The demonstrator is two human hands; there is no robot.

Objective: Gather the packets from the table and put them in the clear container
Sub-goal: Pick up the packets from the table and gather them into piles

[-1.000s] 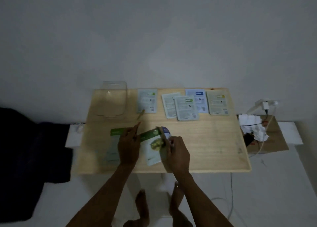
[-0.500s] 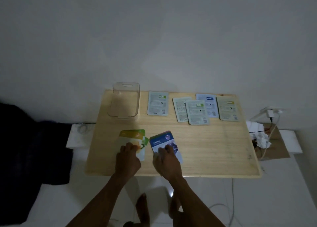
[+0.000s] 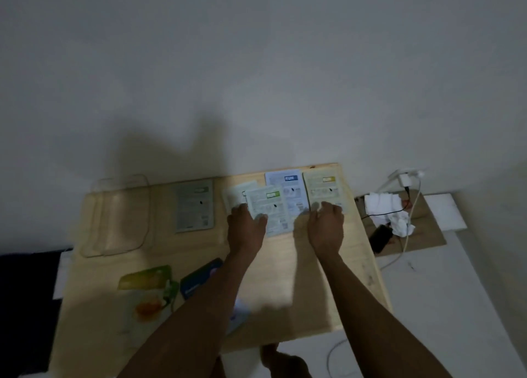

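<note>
Four pale packets lie overlapping at the table's back right: a pale green one (image 3: 235, 193), a green-label packet (image 3: 269, 206), a blue-label packet (image 3: 286, 185) and a yellow-label packet (image 3: 322, 188). My left hand (image 3: 245, 230) rests its fingertips on the green-label packet's lower left corner. My right hand (image 3: 326, 227) touches the yellow-label packet's near edge. Neither hand lifts anything. A grey packet (image 3: 195, 205) lies alone beside the clear container (image 3: 119, 215) at the back left. A green-yellow packet (image 3: 148, 289) and a dark blue packet (image 3: 199, 277) lie near the front, partly under my left forearm.
The wooden table (image 3: 285, 277) stands against a white wall. To its right, a low board holds crumpled tissue (image 3: 382, 206), a dark phone (image 3: 380, 237), a charger and cables. A dark cloth (image 3: 25, 306) lies on the left. Feet show below the table's front edge.
Both hands let go of the coloured packets at the front and reached to the back right row of pale packets. The camera swung closer and to the right.
</note>
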